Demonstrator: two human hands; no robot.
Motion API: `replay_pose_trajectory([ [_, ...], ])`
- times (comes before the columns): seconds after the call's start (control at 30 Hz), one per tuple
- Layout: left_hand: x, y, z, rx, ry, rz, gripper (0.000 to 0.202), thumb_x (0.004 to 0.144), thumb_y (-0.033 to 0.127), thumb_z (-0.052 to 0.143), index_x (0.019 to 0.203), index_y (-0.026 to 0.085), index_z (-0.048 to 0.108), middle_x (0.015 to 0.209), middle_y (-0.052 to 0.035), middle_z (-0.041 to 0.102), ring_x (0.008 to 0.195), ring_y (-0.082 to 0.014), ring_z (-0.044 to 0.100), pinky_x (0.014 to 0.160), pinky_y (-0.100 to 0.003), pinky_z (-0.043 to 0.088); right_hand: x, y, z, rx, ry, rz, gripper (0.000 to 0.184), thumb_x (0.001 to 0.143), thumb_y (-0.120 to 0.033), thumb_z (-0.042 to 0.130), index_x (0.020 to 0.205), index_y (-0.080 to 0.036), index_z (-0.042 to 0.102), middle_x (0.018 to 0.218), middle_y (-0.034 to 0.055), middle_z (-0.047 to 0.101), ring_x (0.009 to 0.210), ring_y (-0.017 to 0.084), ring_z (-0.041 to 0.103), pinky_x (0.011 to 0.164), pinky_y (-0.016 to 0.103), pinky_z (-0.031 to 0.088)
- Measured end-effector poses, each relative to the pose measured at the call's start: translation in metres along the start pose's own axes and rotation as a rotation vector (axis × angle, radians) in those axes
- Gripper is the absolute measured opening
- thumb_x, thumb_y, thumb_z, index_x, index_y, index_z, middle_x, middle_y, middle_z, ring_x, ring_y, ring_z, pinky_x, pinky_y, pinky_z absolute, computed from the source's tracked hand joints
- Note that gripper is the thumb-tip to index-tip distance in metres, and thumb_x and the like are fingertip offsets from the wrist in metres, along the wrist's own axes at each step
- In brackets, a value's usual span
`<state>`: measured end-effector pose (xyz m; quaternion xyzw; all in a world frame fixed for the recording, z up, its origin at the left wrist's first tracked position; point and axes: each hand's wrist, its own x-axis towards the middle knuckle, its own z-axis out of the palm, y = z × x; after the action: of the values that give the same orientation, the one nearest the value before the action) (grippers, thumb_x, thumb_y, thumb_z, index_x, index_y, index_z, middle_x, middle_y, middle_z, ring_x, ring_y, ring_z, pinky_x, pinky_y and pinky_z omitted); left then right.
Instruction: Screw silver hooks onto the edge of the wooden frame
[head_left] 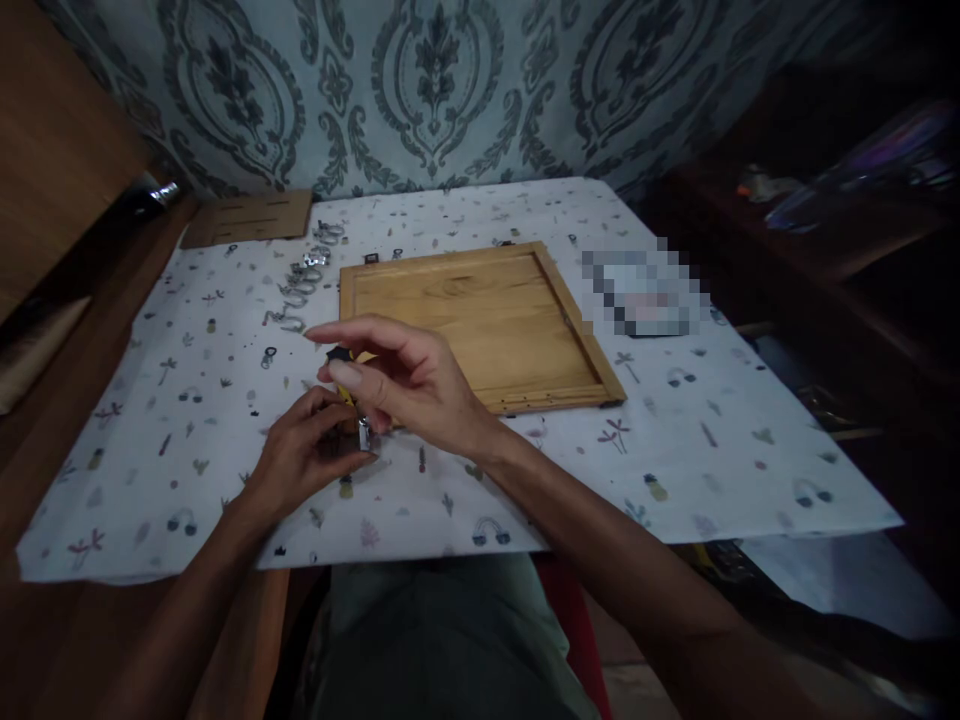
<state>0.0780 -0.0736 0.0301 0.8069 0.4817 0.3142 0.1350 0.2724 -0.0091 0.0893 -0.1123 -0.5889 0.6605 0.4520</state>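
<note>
My left hand (304, 445) is closed near the front of the table, its thumb and fingers around a shiny metal hose clamp (364, 434). Just above it, my right hand (405, 375) pinches the black and yellow handle of a screwdriver (341, 356) between thumb and fingers. The screwdriver points down toward the clamp; whether its tip touches the screw is hidden by my fingers. Beyond my hands, more hose clamps (300, 285) lie in a loose row on the cloth. A wooden framed panel (465, 320) lies flat behind my right hand.
A white patterned cloth (210, 480) covers the table. Brown cardboard (247, 218) lies at the far left corner. A pixelated item (645, 295) sits right of the panel. A patterned curtain (435, 80) hangs behind, and dark shelving (810, 250) stands at the right.
</note>
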Motion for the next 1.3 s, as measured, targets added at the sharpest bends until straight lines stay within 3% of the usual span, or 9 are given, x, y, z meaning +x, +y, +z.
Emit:
replay_pose_trajectory([
  [0.1,-0.0002,-0.0009,0.0,0.001,-0.003,-0.011,0.027,0.09,0.044,0.072,0.109,0.026,0.068,0.107,-0.0051,0.064,0.097,-0.0225,0.066,0.081,-0.038,0.059,-0.0011,0.0016,-0.001,-0.001,-0.049,0.024,0.025,0.094,-0.038,0.064,0.11,-0.019,0.07,0.066,-0.007,0.061,0.046,0.002,0.047,0.044,0.015,0.04],
  [0.23,-0.0011,-0.0029,0.0002,-0.011,0.004,-0.018,0.027,0.089,0.046,0.073,0.106,0.026,0.069,0.106,-0.0048,0.064,0.097,-0.0227,0.066,0.081,-0.039,0.059,-0.0004,0.003,-0.001,0.022,-0.002,0.039,0.022,0.088,-0.037,0.072,0.101,-0.019,0.071,0.085,-0.002,0.071,0.049,0.002,0.049,0.042,0.014,0.041],
  [0.5,0.0009,-0.0038,0.0005,-0.072,-0.008,-0.035,0.031,0.086,0.042,0.078,0.112,0.027,0.071,0.11,-0.0053,0.065,0.102,-0.023,0.065,0.086,-0.039,0.058,0.0017,0.0048,-0.0016,0.071,0.046,0.042,0.037,0.08,-0.049,0.08,0.095,-0.018,0.066,0.078,-0.0029,0.067,0.044,0.001,0.047,0.038,0.014,0.038],
  [0.93,0.0022,-0.0067,0.0,-0.079,-0.015,-0.016,0.029,0.086,0.041,0.078,0.11,0.027,0.071,0.111,-0.0044,0.064,0.107,-0.0235,0.065,0.091,-0.04,0.058,0.0042,0.0043,0.0028,0.096,0.143,0.074,0.045,0.064,-0.045,0.092,0.081,-0.021,0.057,0.076,-0.0063,0.059,0.047,0.002,0.046,0.038,0.015,0.038],
  [1.03,0.0013,-0.0063,-0.0003,-0.104,-0.017,-0.045,0.029,0.085,0.041,0.078,0.11,0.028,0.071,0.11,-0.0045,0.063,0.103,-0.0233,0.065,0.086,-0.039,0.059,0.0025,0.0054,0.0013,0.071,0.109,0.055,0.039,0.072,-0.044,0.087,0.091,-0.02,0.063,0.078,-0.0059,0.06,0.047,0.002,0.046,0.039,0.015,0.039],
  [1.17,0.0029,-0.0034,-0.0025,-0.144,-0.034,-0.05,0.027,0.087,0.042,0.077,0.108,0.028,0.071,0.108,-0.0044,0.062,0.103,-0.0226,0.064,0.087,-0.038,0.058,-0.0008,0.0051,-0.0019,0.012,-0.012,0.002,0.032,0.094,-0.043,0.065,0.117,-0.02,0.069,0.069,-0.0066,0.059,0.047,0.003,0.047,0.044,0.014,0.041],
  [1.3,0.0048,-0.001,-0.0042,-0.139,-0.028,-0.035,0.026,0.086,0.044,0.077,0.106,0.027,0.071,0.109,-0.0039,0.062,0.105,-0.0226,0.063,0.092,-0.039,0.058,-0.0005,0.003,-0.0015,0.05,-0.024,-0.019,0.023,0.093,-0.036,0.066,0.106,-0.018,0.072,0.075,-0.0049,0.064,0.049,0.002,0.048,0.045,0.013,0.042],
])
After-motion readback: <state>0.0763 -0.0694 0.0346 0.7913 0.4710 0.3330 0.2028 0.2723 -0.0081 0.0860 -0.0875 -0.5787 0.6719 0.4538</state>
